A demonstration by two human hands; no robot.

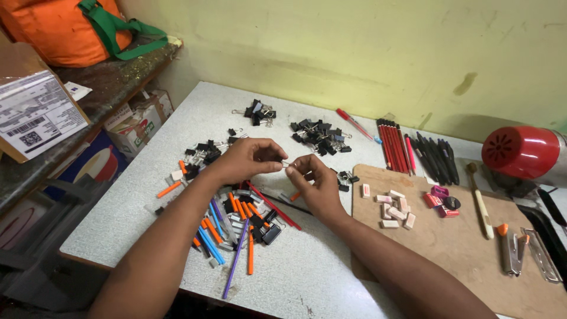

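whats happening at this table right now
A person sits at a speckled table strewn with stationery. The left hand and right hand pinch something small between their fingertips, too small to identify, above a mixed heap of pens and binder clips. Separate piles of black clips, red pencils and erasers lie nearby.

Only one view is given, taken from a camera worn on the head. The surface (331, 277) is looked down on at a slant from its near edge, facing the yellow wall (354, 53) behind it. The forearms are seen close, entering from the bottom. A shelf (112, 80) is caught at the left.
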